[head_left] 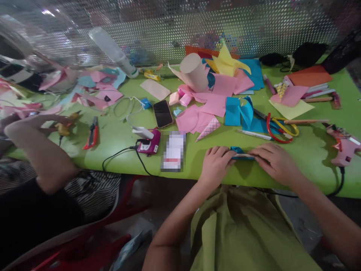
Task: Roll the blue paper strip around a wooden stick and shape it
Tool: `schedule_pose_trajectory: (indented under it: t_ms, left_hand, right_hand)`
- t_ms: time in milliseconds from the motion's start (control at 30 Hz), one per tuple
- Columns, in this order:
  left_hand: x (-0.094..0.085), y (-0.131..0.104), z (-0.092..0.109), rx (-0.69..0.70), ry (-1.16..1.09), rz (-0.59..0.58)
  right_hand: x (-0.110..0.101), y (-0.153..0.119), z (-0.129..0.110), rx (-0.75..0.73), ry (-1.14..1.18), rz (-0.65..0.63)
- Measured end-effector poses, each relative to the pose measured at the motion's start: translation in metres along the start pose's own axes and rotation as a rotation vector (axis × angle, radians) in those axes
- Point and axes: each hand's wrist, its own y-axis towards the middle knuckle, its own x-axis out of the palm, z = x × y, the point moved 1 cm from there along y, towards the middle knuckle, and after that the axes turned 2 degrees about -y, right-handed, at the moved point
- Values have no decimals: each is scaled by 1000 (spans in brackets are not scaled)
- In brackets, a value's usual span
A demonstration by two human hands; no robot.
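Note:
Close to the table's front edge, my left hand and my right hand face each other. Between them they pinch the two ends of a narrow piece of blue paper, with a pale strip along its top. A blue tip of it rises beside my left fingertips. Fingers of both hands are closed on it, and the thumbs are partly hidden. A white pen lies just beyond, next to scissors with red and yellow handles and cut blue paper. Left of my left hand is a phone with a blurred screen.
Pink paper pieces, a paper cone and a dark phone lie mid-table. A pink glue gun with a cord is at right. At left are a purple power adapter, a red cutter and another person's arm.

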Motion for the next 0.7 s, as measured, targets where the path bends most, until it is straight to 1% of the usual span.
schedule_pose_trajectory:
  t_ms: [233,367,500,700]
  left_hand:
    - [1,0,3,-6,13,16]
    - [3,-1,2,8,20,25]
    - [4,-2,1,15,14,39]
    - [4,-1,1,-10,-28,49]
  right_hand:
    - [10,-7,-4,33,-28,118]
    - [14,-7,-7,73,-20,120]
    - [12,-4,-11,83,2,140]
    - [9,0,-16,138,68,88]
